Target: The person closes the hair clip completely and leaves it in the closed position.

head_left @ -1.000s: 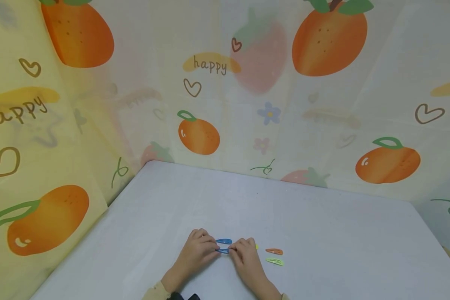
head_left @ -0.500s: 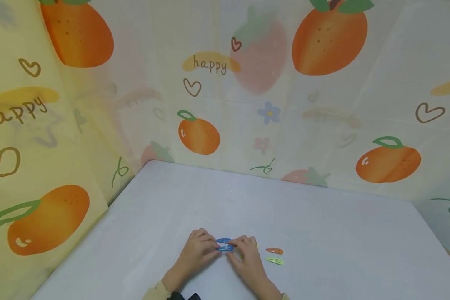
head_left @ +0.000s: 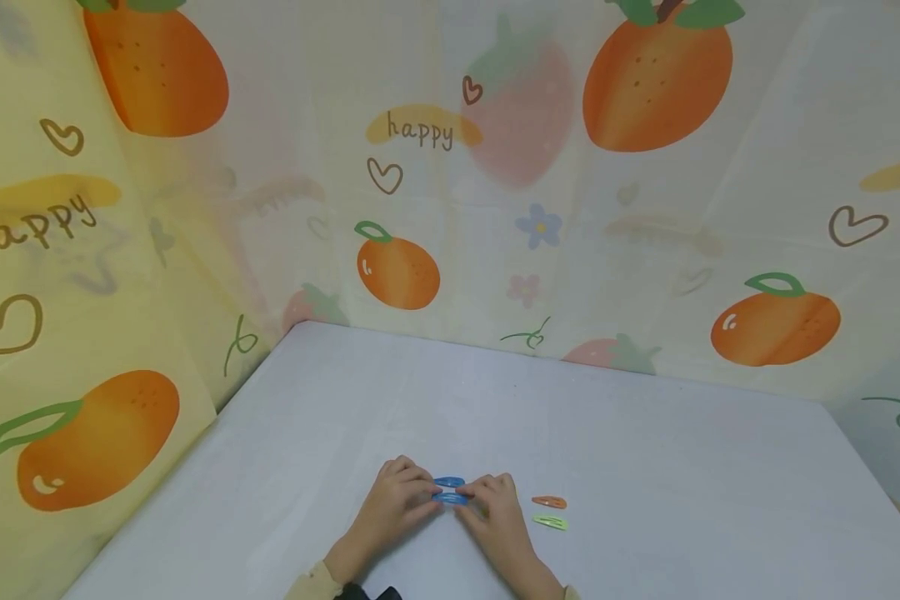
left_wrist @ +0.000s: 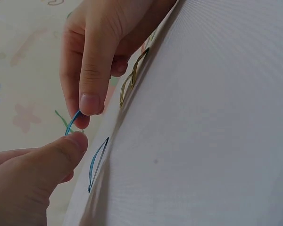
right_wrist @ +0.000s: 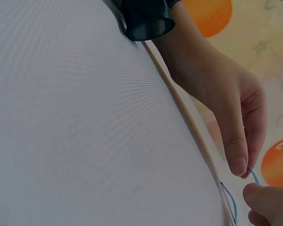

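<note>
A blue snap hair clip [head_left: 450, 498] is held at both ends, above the table. My left hand [head_left: 399, 504] pinches its left end between thumb and fingers, and my right hand [head_left: 495, 512] pinches the right end. In the left wrist view the held hair clip [left_wrist: 72, 123] shows as a thin curved strip between both sets of fingertips. A second blue hair clip [head_left: 448, 482] lies on the table just beyond it; in the left wrist view this lying clip [left_wrist: 97, 165] has its two layers spread apart.
Right of my right hand lie an orange hair clip [head_left: 549, 502] and a yellow-green hair clip [head_left: 551, 522]. The white table [head_left: 645, 467] meets a fruit-print cloth wall [head_left: 450, 250] at the back and left. A black device [right_wrist: 148, 21] sits on my left wrist.
My right fingertips have shifted slightly on the held clip, and its blue face now shows broader. Both hands stay in nearly the same place; the lying clips have not moved.
</note>
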{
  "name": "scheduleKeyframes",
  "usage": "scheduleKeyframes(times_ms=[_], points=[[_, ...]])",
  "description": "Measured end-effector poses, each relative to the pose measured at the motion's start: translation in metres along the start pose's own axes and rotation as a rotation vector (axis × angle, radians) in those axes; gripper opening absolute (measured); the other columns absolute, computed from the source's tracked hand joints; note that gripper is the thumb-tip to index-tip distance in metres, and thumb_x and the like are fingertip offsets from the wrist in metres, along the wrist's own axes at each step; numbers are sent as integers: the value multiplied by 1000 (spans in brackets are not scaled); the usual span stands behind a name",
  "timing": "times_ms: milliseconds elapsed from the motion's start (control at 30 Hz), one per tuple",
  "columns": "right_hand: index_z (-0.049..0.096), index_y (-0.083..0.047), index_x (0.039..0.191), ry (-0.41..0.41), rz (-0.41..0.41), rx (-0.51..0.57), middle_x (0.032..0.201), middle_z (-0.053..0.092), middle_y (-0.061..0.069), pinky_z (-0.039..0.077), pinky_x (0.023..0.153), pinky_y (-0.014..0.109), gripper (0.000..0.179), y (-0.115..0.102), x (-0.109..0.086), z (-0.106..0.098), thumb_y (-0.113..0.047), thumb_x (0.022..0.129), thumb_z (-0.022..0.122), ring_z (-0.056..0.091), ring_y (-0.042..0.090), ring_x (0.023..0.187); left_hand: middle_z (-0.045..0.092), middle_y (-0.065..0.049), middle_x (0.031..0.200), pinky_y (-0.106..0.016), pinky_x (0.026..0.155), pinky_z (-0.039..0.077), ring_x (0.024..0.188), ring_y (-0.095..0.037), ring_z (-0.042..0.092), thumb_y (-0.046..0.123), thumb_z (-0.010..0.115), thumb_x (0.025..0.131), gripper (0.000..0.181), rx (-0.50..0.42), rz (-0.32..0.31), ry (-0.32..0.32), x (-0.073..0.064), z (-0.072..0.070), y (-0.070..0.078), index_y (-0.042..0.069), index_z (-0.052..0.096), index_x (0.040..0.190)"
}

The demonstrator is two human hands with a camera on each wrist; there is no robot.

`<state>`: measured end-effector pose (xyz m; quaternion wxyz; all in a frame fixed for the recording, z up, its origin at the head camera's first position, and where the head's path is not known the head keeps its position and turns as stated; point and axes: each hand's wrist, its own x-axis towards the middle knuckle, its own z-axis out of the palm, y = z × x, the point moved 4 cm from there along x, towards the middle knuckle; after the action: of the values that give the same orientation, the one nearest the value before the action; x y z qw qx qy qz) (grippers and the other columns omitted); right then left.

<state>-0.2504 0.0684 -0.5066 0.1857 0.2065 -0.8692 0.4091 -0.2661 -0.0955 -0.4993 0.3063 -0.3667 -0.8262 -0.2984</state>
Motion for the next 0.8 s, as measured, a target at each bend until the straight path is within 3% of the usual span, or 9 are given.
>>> scheduleKeyframes(times_ms=[167, 467, 800], points=[[67, -11, 87, -14, 2, -6, 83, 55, -11, 34, 63, 21, 17, 1, -1, 1, -17, 72, 73, 33, 7, 75, 61, 8, 80, -28, 72, 34, 76, -8, 45, 22, 77, 65, 17, -18, 23, 17, 0, 0, 1, 13, 70, 77], [69, -10, 87, -12, -17, -19, 81, 56, -11, 33, 64, 21, 18, 0, -1, 1, -17, 72, 74, 33, 8, 75, 61, 10, 78, -27, 71, 34, 75, -7, 45, 19, 77, 65, 12, 6, 6, 1, 0, 2, -1, 15, 69, 73], [71, -17, 79, 22, -56, -43, 78, 53, -14, 32, 63, 22, 11, -1, 0, 1, -12, 70, 74, 32, 6, 74, 61, 10, 80, -31, 72, 31, 77, -7, 44, 23, 75, 67, 9, 32, -62, -39, -2, 3, -3, 17, 69, 72]])
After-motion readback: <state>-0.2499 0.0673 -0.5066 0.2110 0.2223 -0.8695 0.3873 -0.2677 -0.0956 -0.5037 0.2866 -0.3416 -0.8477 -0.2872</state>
